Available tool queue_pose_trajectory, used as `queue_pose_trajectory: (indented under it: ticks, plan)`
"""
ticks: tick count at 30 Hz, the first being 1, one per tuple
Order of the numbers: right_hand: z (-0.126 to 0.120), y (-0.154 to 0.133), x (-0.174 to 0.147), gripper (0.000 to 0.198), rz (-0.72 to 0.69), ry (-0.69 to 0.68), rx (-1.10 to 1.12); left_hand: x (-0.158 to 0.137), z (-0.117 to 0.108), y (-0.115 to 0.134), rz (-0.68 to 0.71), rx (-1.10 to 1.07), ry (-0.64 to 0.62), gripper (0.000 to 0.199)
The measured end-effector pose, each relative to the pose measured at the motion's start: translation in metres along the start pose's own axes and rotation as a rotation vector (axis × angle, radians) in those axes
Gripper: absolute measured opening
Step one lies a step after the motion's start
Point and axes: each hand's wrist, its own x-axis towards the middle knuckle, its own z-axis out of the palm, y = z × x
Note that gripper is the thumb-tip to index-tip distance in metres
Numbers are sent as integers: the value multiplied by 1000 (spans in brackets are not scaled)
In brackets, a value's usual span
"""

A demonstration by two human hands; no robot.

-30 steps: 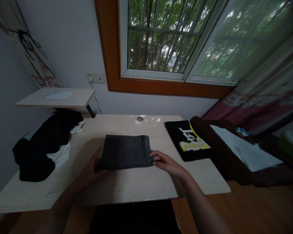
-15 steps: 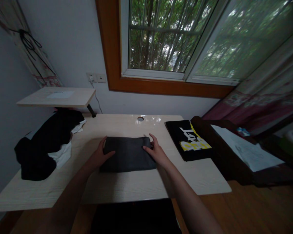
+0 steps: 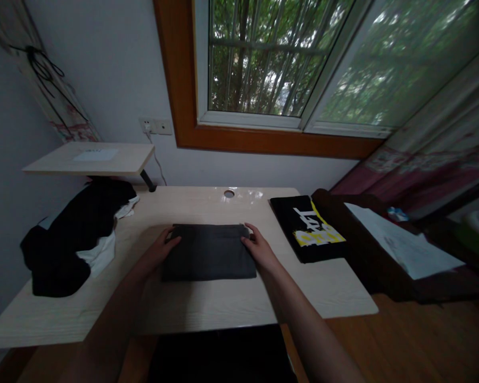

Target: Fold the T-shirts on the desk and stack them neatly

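A dark grey folded garment point(image 3: 209, 255) lies flat in front of me as a neat rectangle. At its far left corner my left hand point(image 3: 160, 251) grips the side edge, thumb on top and fingers partly hidden beyond it. My right hand point(image 3: 260, 249) holds the far right corner the same way, its thumb resting on the cloth. To the right is a folded black garment point(image 3: 285, 215) with a white and yellow print. A crumpled heap of black clothes point(image 3: 80, 229) with some white cloth point(image 3: 99, 255) among it lies on the left.
The pale wooden desk point(image 3: 207, 306) has a round cable hole point(image 3: 229, 194) near its back edge. A raised shelf point(image 3: 127, 159) stands over the back left corner. Right of the desk is a dark brown piece of furniture with a white sheet point(image 3: 399, 244) on it. A window is ahead.
My left thumb has drawn back toward the garment's left edge, and my right hand has shifted slightly right. The garment's upper right corner looks flatter and straighter now.
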Motion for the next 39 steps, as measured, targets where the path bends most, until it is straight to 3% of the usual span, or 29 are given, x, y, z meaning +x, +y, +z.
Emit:
queue_pose_trajectory:
  ticks: [3,6,11,18,21,28,33,39]
  plan:
    - [0,-7,3,61,-38,17,-57,4,-1,7,-20,-17,-46,67]
    - [1,-13,8,50,-98,-8,-107,12,1,9,57,63,-48,63]
    - [4,-7,16,36,-116,49,-156,30,0,-6,100,172,1,43]
    - [4,2,18,34,-113,76,-176,31,-1,-19,92,98,25,40]
    - [3,0,15,37,-134,46,-153,25,-1,-15,69,115,22,45]
    - [5,-19,3,49,-80,-11,55,6,-3,7,80,36,-101,80]
    - [11,-32,10,49,-33,107,149,7,-4,24,104,-36,-89,82]
    - [11,-11,30,40,-15,141,-44,35,3,13,91,94,-28,68]
